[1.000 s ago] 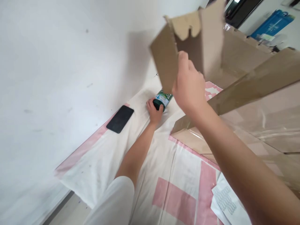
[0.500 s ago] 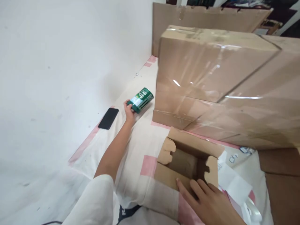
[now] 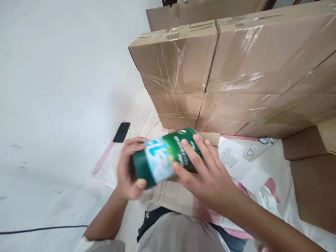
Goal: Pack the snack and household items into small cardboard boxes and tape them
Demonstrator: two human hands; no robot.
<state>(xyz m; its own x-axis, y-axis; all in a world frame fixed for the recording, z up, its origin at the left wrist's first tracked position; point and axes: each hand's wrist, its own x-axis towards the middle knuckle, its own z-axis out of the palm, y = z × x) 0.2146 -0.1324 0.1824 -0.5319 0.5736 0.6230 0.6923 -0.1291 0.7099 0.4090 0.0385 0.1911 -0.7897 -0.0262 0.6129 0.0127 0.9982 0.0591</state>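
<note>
A green cylindrical can (image 3: 160, 162) with a light blue picture label is held up, tilted, in front of my body. My left hand (image 3: 127, 168) wraps round its dark green end, thumb underneath. On the other end lie the fingers of my right hand (image 3: 207, 171), spread across the printed side and gripping it with the left. Behind and below the can is an open small cardboard box (image 3: 211, 137), mostly hidden by the can and my right hand. The can's printing is blurred by motion.
Large taped cardboard boxes (image 3: 178, 66) form a wall at the back. A black phone (image 3: 121, 132) lies to the left on the pink-and-white cloth (image 3: 105, 173). White papers (image 3: 231, 157) are spread at the right, near a brown carton (image 3: 312, 189). A dark cable (image 3: 44, 229) runs at lower left.
My left hand has lifted the can off the cloth and brought it closer, over the open box. My right hand has left the box edge and now grips the can too. The view has shifted.
</note>
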